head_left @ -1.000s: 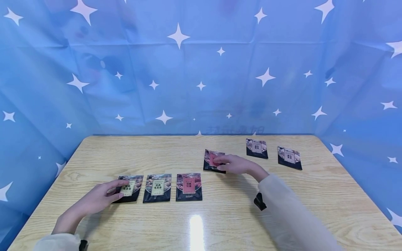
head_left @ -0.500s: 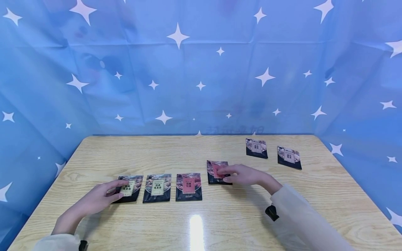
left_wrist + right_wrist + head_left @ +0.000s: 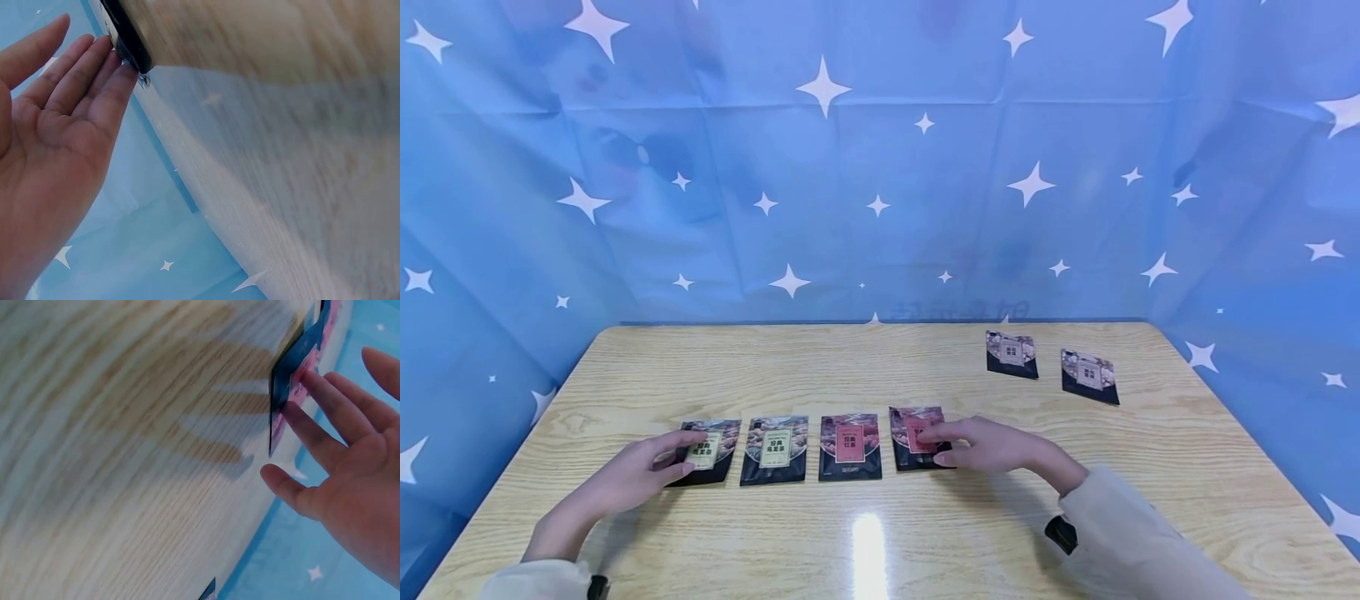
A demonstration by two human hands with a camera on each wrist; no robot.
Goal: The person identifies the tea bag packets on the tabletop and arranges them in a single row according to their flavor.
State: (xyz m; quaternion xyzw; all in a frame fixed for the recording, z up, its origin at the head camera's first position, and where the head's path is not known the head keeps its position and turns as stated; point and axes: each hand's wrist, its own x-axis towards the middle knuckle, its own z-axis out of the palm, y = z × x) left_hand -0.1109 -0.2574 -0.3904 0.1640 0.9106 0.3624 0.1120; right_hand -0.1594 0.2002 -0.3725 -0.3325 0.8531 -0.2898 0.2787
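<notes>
In the head view four fingers and thumb of my left hand [image 3: 628, 475] lie at the left end of a row of tea sachets, touching a green-labelled sachet [image 3: 721, 462]. The left wrist view shows those fingers extended against the sachet's dark edge [image 3: 131, 37]. Beside it lie a second green-labelled sachet [image 3: 775, 450] and a red-labelled sachet [image 3: 850, 447]. My right hand [image 3: 1000, 446] rests its fingertips on another red-labelled sachet [image 3: 913, 454] at the row's right end. In the right wrist view its fingers are spread and straight on that sachet [image 3: 289, 372].
Two tea sachets with pale purple labels, a nearer-centre sachet [image 3: 1011, 354] and a right-hand sachet [image 3: 1090, 377], lie at the back right of the wooden table [image 3: 790, 367]. A blue star-patterned cloth [image 3: 880, 167] rises behind the table and along its sides.
My right hand has slid the red-labelled sachet toward me, first a little right, then back left, into line with the row. The left hand has stayed still.
</notes>
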